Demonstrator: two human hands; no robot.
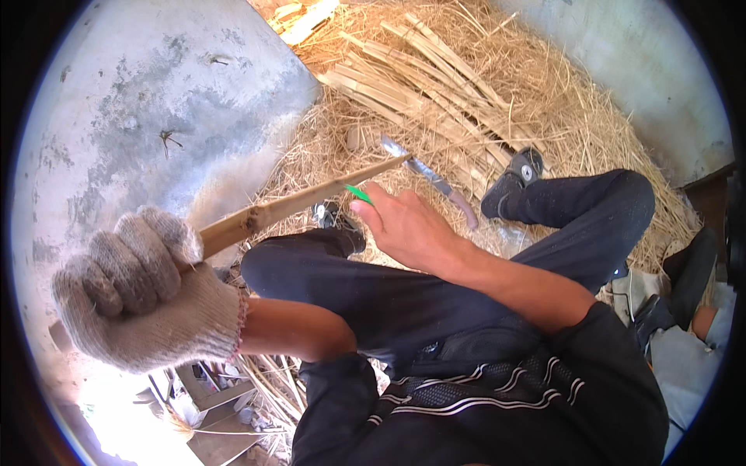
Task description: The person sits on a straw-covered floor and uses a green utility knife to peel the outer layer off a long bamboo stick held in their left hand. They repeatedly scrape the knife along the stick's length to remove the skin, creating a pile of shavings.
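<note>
A knitted grey work glove covers my left hand [140, 291], whose fingers are wrapped round one end of a long split bamboo strip [287, 208]. The strip slants up and to the right across my lap, with a darker node near the glove. Close to its far half is my bare right hand [408, 229], closed on a small bright green object [357, 194]. Only a short pointed piece of that object shows, so I cannot tell its kind. Beyond the right hand, a large knife [427, 177] with a wooden handle lies on the shavings.
Thin bamboo shavings [575, 116] cover the floor ahead, with a pile of split bamboo strips [420, 74] on top. A stained pale wall [155, 109] rises at the left. My bent legs [590, 206] frame the work area. Scraps and boards [225, 396] lie at lower left.
</note>
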